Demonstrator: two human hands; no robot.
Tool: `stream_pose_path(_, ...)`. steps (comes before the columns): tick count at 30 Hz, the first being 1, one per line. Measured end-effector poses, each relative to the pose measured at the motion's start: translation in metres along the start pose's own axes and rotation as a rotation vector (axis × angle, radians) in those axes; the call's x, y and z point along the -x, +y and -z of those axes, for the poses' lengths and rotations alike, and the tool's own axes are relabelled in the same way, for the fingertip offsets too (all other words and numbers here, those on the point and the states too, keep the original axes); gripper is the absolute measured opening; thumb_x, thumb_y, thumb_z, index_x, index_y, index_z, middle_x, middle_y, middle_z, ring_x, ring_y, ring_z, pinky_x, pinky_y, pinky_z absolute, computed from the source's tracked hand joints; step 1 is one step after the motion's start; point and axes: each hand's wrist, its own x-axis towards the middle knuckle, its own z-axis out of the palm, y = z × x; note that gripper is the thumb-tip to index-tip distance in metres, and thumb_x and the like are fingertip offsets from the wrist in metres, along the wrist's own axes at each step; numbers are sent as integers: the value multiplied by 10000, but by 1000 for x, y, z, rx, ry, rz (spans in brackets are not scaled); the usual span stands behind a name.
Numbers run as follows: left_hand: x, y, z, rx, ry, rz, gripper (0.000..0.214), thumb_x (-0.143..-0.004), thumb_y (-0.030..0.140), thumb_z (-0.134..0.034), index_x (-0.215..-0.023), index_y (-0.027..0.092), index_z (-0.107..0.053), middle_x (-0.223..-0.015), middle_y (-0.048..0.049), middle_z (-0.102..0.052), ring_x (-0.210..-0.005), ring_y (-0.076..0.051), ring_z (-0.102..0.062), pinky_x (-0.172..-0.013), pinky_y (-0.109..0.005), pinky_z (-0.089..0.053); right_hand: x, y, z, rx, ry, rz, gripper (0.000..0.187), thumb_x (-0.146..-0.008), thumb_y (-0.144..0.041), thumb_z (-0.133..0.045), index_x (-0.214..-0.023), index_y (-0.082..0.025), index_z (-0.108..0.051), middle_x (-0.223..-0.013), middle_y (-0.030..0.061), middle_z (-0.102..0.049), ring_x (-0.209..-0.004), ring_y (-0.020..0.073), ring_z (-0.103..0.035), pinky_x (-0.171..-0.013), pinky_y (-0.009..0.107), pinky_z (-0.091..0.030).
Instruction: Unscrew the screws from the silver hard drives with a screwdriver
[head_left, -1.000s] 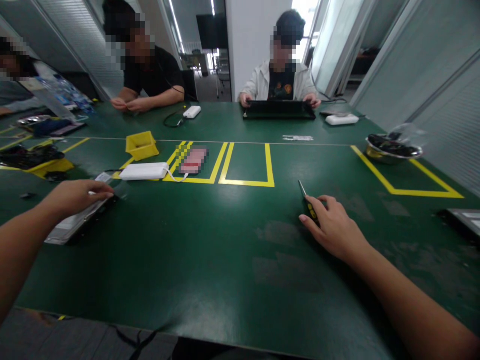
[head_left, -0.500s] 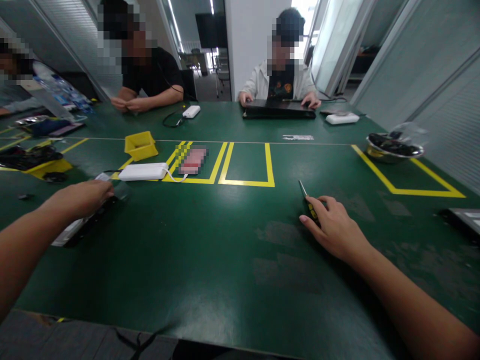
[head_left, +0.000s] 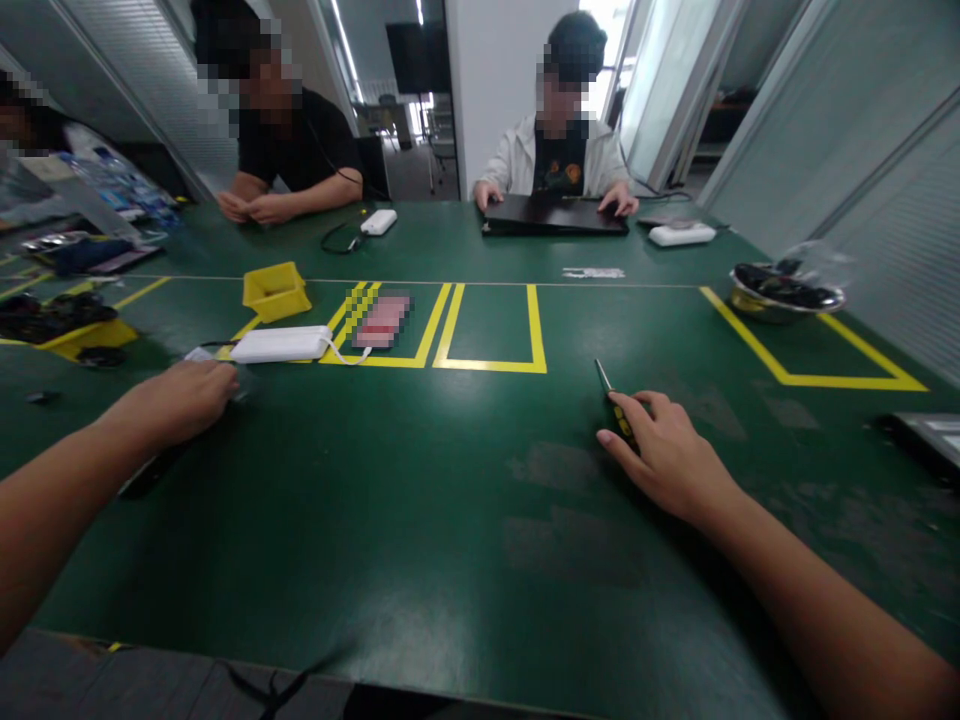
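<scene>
On the left, my left hand is closed, palm down, over a flat dark device. Its fingertips are hidden, and a bit of clear plastic shows beside them. What the fingers hold cannot be made out. To the right, my right hand rests low on the table with its fingers over the black-and-yellow handle of a screwdriver. The thin metal shaft points away from me and to the left. The thumb lies along the near side of the handle.
Beyond my left hand lie a white power bank, a pink phone and a yellow bin. A metal bowl of dark parts stands right. A silver-black device sits at the right edge. People sit opposite, one at a laptop.
My left hand has shifted slightly right and toward me, covering more of the flat device, whose silver face no longer shows. My right hand and the screwdriver have stayed nearly still.
</scene>
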Motion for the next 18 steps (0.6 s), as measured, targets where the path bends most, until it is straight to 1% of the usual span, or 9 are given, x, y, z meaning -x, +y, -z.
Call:
stream_pose_path(2,7,5,4,-51,47,-50,390,-944,349,-317,-954,100,-617,-989,-179,-647,-933,-291,-585,-842,-393,-454,0,0,0,1,-9,-5,661,-971,-600,-294,-1449,-167,-438,-1334,188,-475,-1163,332,-504,-917,485,-510)
stream_pose_path(3,12,5,5,-52,69,-28,418,-949,367,-300,-971,103,-623,-992,-175,-647,-935,-295,-586,-839,-395,-455,0,0,0,2,-14,-9,663,-971,-601,-293,-1451,-166,-436,-1337,187,-473,-1164,331,-504,-917,483,-510)
stream_pose_path(4,16,4,5,-32,85,25,451,-953,391,-283,-996,105,-629,-1003,-175,-649,-928,-298,-593,-825,-392,-458,0,0,0,3,-18,-11,666,-971,-602,-292,-1453,-165,-433,-1339,187,-471,-1165,332,-504,-914,482,-512)
stream_pose_path(6,27,-2,2,65,77,126,501,-943,443,-279,-1074,116,-635,-1058,-168,-660,-924,-299,-614,-786,-375,-466,-1,0,0,4,-19,-7,672,-970,-605,-290,-1456,-162,-431,-1340,191,-471,-1167,336,-503,-906,485,-516)
stream_pose_path(9,44,-12,-8,173,25,179,525,-886,496,-337,-1130,141,-636,-1074,-144,-683,-928,-302,-637,-747,-357,-474,-1,1,0,2,-11,3,676,-970,-609,-292,-1453,-159,-437,-1333,198,-479,-1159,340,-508,-896,493,-519)
stream_pose_path(11,55,-16,-15,199,18,213,546,-866,526,-328,-1101,150,-646,-1056,-141,-689,-923,-310,-644,-729,-361,-479,-1,1,-1,3,-10,8,678,-970,-609,-293,-1449,-154,-442,-1330,200,-484,-1152,340,-511,-892,494,-521)
stream_pose_path(14,72,-16,-26,208,51,271,601,-863,576,-271,-1051,161,-662,-1088,-152,-679,-938,-324,-648,-739,-389,-491,-1,0,0,7,-16,5,681,-971,-610,-289,-1450,-150,-440,-1333,198,-483,-1155,338,-508,-896,490,-519)
stream_pose_path(18,88,-14,-36,183,106,273,639,-869,578,-229,-1053,150,-667,-1119,-170,-664,-959,-335,-648,-773,-414,-503,0,0,1,8,-19,0,675,-972,-609,-290,-1452,-159,-439,-1341,191,-480,-1162,330,-504,-919,482,-511)
